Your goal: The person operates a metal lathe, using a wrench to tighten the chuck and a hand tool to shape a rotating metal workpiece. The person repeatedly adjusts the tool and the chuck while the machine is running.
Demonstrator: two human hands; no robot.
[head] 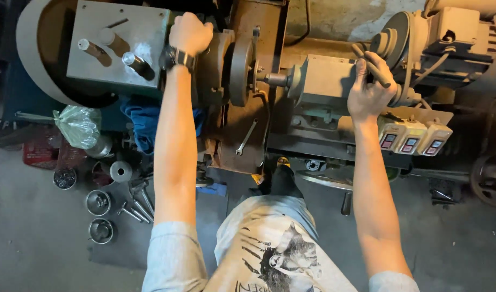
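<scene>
Left hand (189, 32) fingers curled over lathe chuck (218, 67), right hand (368, 86) fingers clenched round one dark lever handle (373, 67) on tailstock (326, 81), three switch boxes (410, 139) below, one spanner (246, 137) on bed.

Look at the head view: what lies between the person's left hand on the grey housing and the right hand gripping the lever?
Between the left hand and the right hand, the head view shows a round metal disc and a short shaft.

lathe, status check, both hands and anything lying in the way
Left hand gripping the lathe by the chuck. Right hand closed on a dark handle. Loose wrench on the bed below the chuck.
</scene>
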